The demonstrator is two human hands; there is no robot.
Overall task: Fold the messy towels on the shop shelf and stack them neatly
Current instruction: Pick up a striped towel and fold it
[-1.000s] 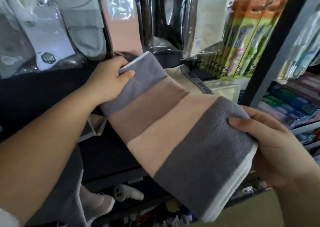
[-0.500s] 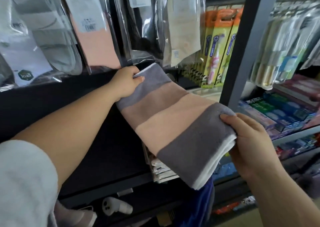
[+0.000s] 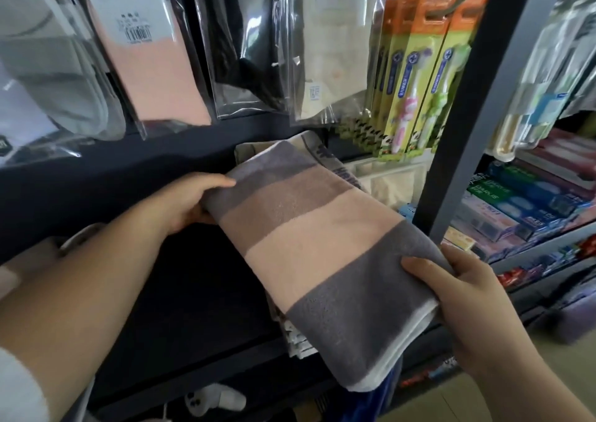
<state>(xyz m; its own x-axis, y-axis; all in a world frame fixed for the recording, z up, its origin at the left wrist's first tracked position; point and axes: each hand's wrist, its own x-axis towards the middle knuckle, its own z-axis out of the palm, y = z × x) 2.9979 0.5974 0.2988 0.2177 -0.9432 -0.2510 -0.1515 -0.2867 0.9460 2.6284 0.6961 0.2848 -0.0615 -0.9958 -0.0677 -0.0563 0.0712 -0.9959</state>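
Head view puts the folded striped towel across the middle, its long axis slanting from the far upper left, at the shelf, to the near lower right, toward me. My left hand grips the far end, thumb on top and fingers curled beneath. My right hand pinches the near end the same way, thumb over the grey band. The cloth spans between both grips, and the left hand is nearer the stack of folded towels whose edges peep out below it on the dark shelf. I judge the coming move to be a lowering onto that pile, far end leading. The towel is soft, matte terry in grey, taupe and peach bands with a white hem, several layers thick. A cream printed towel lies just behind it.
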